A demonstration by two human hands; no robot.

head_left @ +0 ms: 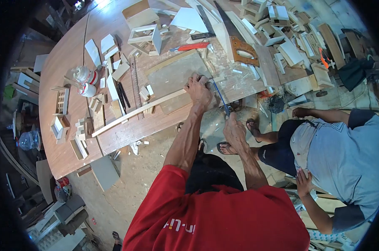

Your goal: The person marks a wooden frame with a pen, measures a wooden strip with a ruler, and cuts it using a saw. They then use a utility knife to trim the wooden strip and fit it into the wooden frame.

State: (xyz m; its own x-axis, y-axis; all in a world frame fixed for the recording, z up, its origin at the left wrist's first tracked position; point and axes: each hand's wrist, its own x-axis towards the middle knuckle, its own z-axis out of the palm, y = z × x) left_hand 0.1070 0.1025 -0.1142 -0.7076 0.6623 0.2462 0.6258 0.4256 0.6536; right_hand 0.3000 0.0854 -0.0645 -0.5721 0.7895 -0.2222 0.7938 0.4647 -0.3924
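Note:
A long, thin wooden strip [139,111] lies slantwise over a flat board [172,75] at the table's front edge. My left hand [199,90] presses down on the strip close to its right end, fingers curled around it. In my right hand [234,129], just off the table edge, is the handle of a slim saw [220,94] with a blue frame. The saw points up and away, crossing the strip's end right beside my left fingers. Whether its teeth touch the wood cannot be made out.
A wooden-handled handsaw [243,51], a red cutter [190,47], a steel ruler [136,83] and glue jars [87,77] lie around the table [72,142]. Offcuts [290,50] pile up at right. Another person [340,146] sits close on my right.

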